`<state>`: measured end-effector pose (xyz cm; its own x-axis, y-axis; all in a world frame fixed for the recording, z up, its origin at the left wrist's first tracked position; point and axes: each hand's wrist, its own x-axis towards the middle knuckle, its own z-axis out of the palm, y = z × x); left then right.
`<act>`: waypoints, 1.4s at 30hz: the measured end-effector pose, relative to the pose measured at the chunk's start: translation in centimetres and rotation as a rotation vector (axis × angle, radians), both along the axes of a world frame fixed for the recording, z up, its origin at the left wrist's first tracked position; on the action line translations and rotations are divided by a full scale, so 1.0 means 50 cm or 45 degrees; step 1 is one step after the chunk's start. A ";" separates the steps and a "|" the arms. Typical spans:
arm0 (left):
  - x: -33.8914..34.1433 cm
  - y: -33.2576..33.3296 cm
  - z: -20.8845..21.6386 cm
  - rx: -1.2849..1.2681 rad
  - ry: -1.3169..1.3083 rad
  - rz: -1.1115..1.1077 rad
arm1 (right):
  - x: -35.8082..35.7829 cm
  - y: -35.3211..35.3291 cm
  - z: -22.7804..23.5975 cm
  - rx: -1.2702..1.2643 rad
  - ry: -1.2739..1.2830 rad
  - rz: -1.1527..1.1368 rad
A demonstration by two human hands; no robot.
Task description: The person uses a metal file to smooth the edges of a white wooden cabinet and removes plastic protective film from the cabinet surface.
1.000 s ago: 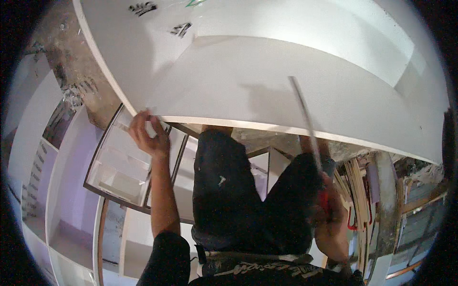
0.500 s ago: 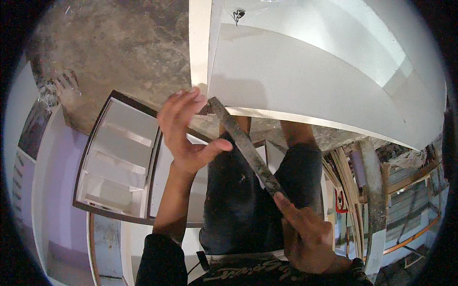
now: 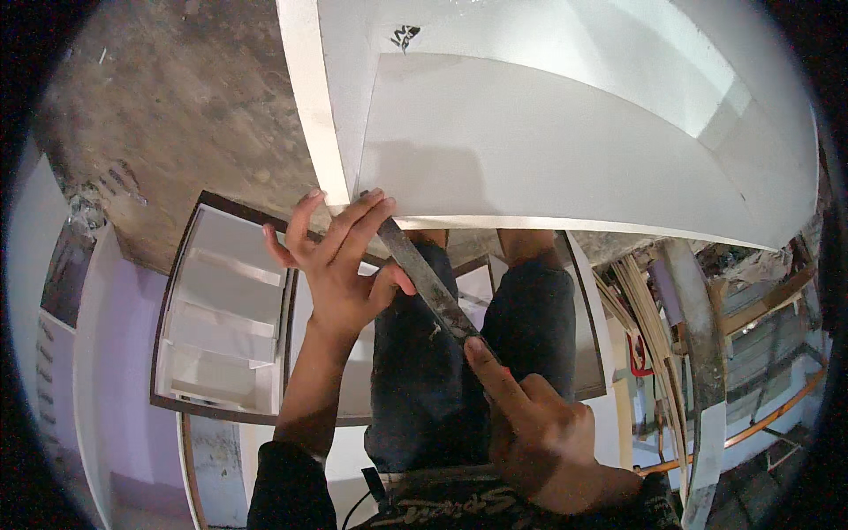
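Rough concrete floor [image 3: 159, 115] sits under the white panel [image 3: 565, 141]. Looks like edge filing: right hand [image 3: 539, 433] grips the flat file [image 3: 428, 283], left hand [image 3: 340, 265] fingers pinch its tip at the panel's corner. Next stroke needs even pressure, I'd say.

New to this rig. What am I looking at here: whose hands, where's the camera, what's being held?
The view comes from a wide fisheye camera on a person's head, looking down, so straight edges bend. Both bare hands are that person's own. The right hand grips a flat metal file by its near end, index finger laid along it. The left hand steadies the far end with its fingers at the corner of a white board. Below are the person's dark trousers, a white shelf unit and a rough concrete floor.
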<state>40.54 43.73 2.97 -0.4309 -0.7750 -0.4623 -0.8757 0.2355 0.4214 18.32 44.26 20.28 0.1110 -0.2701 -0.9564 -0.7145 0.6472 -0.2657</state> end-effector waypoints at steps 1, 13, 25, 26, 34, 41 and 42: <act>0.000 -0.008 -0.001 -0.006 -0.018 -0.011 | -0.004 -0.003 -0.004 -0.013 -0.009 -0.005; -0.048 -0.046 0.052 0.214 -0.132 -0.089 | -0.028 0.012 -0.015 -0.066 0.004 0.016; -0.074 -0.026 0.032 0.085 -0.201 -0.053 | -0.023 0.031 -0.046 -0.148 0.007 -0.008; -0.073 -0.019 0.042 0.086 -0.172 -0.025 | -0.025 0.028 -0.038 -0.143 0.002 -0.007; -0.084 -0.017 0.039 0.119 -0.235 -0.031 | -0.023 0.033 -0.052 -0.138 0.024 0.060; -0.077 0.026 0.018 -0.033 -0.106 0.207 | -0.047 0.029 -0.056 -0.217 0.064 -0.049; -0.075 0.039 0.018 -0.080 -0.063 0.293 | -0.056 0.032 -0.048 -0.237 0.101 -0.052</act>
<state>36.77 45.68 3.88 -0.2173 -0.8782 -0.4262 -0.9287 0.0515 0.3673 15.53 45.87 17.90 0.0225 -0.4456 -0.8949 -0.7124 0.6209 -0.3271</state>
